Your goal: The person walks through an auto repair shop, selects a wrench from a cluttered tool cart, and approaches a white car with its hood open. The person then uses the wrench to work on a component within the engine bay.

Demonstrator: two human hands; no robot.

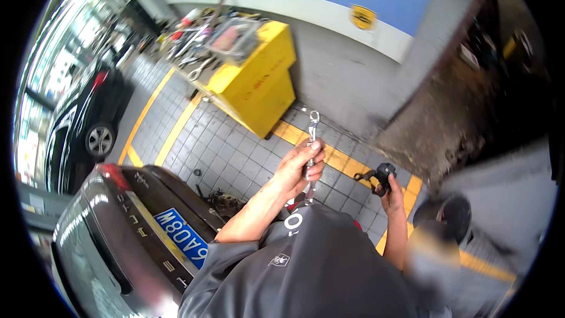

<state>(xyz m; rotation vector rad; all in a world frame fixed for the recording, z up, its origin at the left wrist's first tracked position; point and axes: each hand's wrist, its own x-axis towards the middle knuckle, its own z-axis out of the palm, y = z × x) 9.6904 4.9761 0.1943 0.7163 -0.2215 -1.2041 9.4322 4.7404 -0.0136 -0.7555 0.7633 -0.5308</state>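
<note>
My left hand (299,168) is closed round the middle of a shiny ring spanner (314,119). One ringed end sticks up above the thumb, and more metal shows below the fist; whether it is a single spanner or several I cannot tell. Off to the right, my right hand (393,198) grips a small black device (385,172) from below. A dark strap or loop (366,175) hangs from its left side; its exact kind is unclear. The two hands are apart, both in front of my dark grey shirt (329,259).
A yellow workbench (265,82) strewn with tools stands ahead, carrying a clear plastic bin (234,40). The rear of a dark brown car (123,218) is close on my left. Another black car (88,123) stands farther left. Dark bins (450,215) sit at right by the wall.
</note>
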